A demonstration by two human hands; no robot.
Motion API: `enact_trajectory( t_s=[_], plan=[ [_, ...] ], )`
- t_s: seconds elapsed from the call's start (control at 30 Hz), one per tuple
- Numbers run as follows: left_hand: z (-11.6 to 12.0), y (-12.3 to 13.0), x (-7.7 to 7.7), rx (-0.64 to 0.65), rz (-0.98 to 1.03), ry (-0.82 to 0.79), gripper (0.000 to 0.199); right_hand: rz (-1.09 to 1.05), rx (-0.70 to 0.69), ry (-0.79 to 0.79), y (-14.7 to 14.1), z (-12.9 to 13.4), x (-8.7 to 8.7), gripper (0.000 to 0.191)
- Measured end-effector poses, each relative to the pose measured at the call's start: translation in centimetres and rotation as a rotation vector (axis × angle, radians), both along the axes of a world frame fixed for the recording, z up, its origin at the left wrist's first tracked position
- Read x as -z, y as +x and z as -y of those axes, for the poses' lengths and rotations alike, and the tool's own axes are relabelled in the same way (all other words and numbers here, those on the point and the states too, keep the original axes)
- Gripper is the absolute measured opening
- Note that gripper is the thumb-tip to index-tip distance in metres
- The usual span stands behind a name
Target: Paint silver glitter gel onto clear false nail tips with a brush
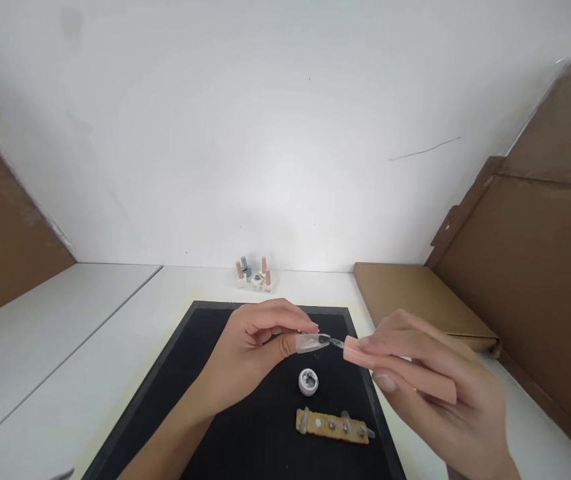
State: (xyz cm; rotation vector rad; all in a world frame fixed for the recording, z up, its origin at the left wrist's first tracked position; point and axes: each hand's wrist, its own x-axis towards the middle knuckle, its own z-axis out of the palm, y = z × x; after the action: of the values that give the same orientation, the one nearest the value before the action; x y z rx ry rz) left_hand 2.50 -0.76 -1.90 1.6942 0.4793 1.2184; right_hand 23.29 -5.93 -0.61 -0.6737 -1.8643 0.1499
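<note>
A long clear false nail (pixel 309 343) extends from the thumb end of my left hand (pixel 260 337); whether it is pinched or stuck onto the thumb, I cannot tell. The thumb and index finger are brought close together there. My right hand (pixel 430 380) grips a nail polish brush by its peach-pink handle (pixel 400 370). Its bristle end (pixel 336 343) meets the nail's tip, where dark grey stuff shows. Below them on the black mat (pixel 250 427) stands a small white pot (pixel 308 382) with silvery-grey contents. Nearer me lies a tan strip (pixel 332 427) bearing several clear nail tips and small round stands.
At the back, a clear tray (pixel 255 288) holds several small polish bottles with peach and grey caps. A flat cardboard box (pixel 415 293) lies to the right. Brown cardboard panels (pixel 550 253) flank the white table (pixel 65 333), with a white wall behind.
</note>
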Motion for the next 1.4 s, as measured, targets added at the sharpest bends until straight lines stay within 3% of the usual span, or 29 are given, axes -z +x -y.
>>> enact_trajectory(
  t_s=[0.23,0.57,1.0,1.4],
  plan=[
    [-0.2,-0.3,0.1,0.010,0.005,-0.060,0.022,-0.019,-0.001,-0.006,0.2,0.1,0.3,0.027],
    [-0.2,0.2,0.0,-0.100,-0.064,0.137,0.023,-0.058,-0.029,-0.001,-0.7,0.2,0.2,0.020],
    [0.0,0.3,0.0,-0.218,-0.011,0.247,0.026,-0.037,-0.062,0.021,-1.3,0.0,-1.0,0.017],
    [0.1,0.3,-0.2,-0.262,0.012,0.302,0.022,-0.088,-0.031,0.044,-1.2,0.2,0.1,0.017]
  ],
)
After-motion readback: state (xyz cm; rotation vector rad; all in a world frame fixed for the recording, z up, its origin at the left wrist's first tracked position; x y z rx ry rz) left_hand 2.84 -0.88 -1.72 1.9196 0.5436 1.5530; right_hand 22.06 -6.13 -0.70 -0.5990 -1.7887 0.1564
